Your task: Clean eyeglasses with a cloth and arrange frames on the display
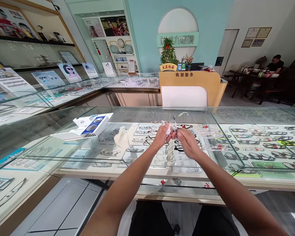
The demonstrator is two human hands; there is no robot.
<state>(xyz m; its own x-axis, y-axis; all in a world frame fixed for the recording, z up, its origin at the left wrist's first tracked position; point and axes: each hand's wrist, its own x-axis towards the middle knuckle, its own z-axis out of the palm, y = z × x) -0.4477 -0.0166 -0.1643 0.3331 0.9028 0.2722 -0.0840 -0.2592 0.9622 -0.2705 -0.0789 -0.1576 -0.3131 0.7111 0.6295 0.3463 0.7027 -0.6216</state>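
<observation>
A pair of eyeglasses (173,122) is held up over the glass counter, one temple with a pale yellow-green tip pointing away to the right. My right hand (188,143) is closed on the glasses near their frame. Pinched in my left hand (161,136) is a small white cloth or tissue (168,130), close against the glasses; whether it touches the lens I cannot tell. Both hands nearly meet, and the fingertips are partly hidden. Left of them, a crumpled white cloth (122,138) lies on the glass top.
Below the hands, a glass display case (137,163) holds rows of spectacle frames. A white and blue cardboard stand (94,126) rests on its left part. Beyond is a wooden cashier desk (216,86) with plants. Another person (276,64) sits at a table far right.
</observation>
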